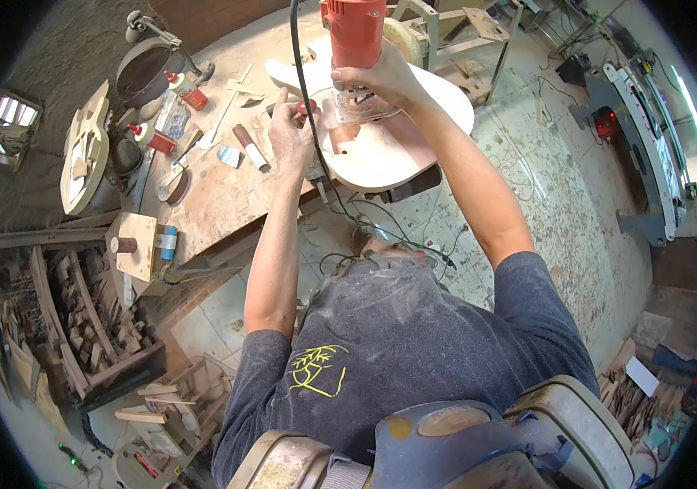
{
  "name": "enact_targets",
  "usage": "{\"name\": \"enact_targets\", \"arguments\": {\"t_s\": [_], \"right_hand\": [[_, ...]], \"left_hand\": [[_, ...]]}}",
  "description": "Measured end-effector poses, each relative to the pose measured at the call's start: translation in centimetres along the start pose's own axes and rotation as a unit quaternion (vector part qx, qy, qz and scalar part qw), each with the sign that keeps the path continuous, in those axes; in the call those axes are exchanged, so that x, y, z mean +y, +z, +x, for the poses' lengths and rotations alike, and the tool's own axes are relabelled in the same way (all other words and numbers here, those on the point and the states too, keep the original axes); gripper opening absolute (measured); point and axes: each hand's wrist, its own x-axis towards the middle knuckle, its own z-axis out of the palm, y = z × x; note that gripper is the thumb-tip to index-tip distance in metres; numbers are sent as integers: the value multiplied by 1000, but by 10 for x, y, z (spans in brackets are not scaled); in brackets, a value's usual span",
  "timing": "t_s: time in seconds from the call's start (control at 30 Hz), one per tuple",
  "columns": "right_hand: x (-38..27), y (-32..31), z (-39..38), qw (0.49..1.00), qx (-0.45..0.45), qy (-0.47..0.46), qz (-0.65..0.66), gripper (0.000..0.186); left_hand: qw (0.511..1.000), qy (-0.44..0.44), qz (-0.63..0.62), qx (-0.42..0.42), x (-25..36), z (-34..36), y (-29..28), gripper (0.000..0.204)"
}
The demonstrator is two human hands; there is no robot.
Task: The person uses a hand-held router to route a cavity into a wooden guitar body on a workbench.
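Observation:
A red handheld router (pixel 355 33) stands on a pale guitar body (pixel 438 102) at the far edge of my view. My right hand (pixel 385 80) is wrapped round the lower part of its motor housing. On the left side of the router's clear base (pixel 373 109) is a small red knob (pixel 306 107), pinched by the fingers of my left hand (pixel 291 140). Just in front of the base, a routed recess (pixel 343 140) shows in the body. The router's black cable (pixel 303 73) hangs down past my left hand. The bit itself cannot be made out.
Left of the guitar body, a dusty workbench (pixel 218 200) holds two red-and-white bottles (pixel 188 91), a brown cylinder (pixel 251 147) and a lamp (pixel 153 61). Another guitar body (pixel 86 155) leans beyond. Wood offcuts (pixel 92 318) fill a rack at lower left. Cables lie below the bench edge.

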Motion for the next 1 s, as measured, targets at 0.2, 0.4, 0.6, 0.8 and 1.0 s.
{"name": "enact_targets", "arguments": {"t_s": [0.2,0.4,0.6,0.8,1.0], "right_hand": [[-3,3,-2,1000,1,11,7,43],[0,-1,-2,999,7,1,-47,43],[10,-5,-3,998,24,-20,-59,44],[3,-1,-8,999,15,14,-25,43],[2,-2,-11,999,15,-12,-33,42]], "left_hand": [[999,26,-30,4,-10,0,0,19],[1000,0,22,-10,-7,-1,-2,19],[1000,11,1,-10,-7,-3,2,19],[1000,11,-12,-11,-22,-3,1,17],[999,19,-26,-14,-20,-5,2,14]]}}
